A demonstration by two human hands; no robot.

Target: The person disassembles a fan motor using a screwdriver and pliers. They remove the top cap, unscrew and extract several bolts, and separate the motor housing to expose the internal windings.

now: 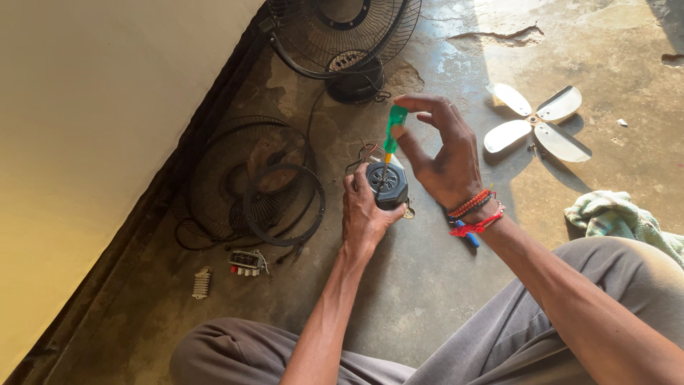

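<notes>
My left hand (365,212) grips a small black fan motor housing (388,184), held above the concrete floor with thin red and dark wires trailing behind it. My right hand (443,153) pinches the green handle of a screwdriver (392,130) between thumb and fingertips. The screwdriver stands nearly upright, and its shaft goes down into the top of the housing. Red and orange thread bands circle my right wrist.
A black fan guard and loose ring (265,187) lie left of the hands near the wall (85,142). Another guard on a base (342,43) stands behind. A pale four-blade fan propeller (536,127) lies right. A switch block (246,262) and a green cloth (616,217) rest on the floor.
</notes>
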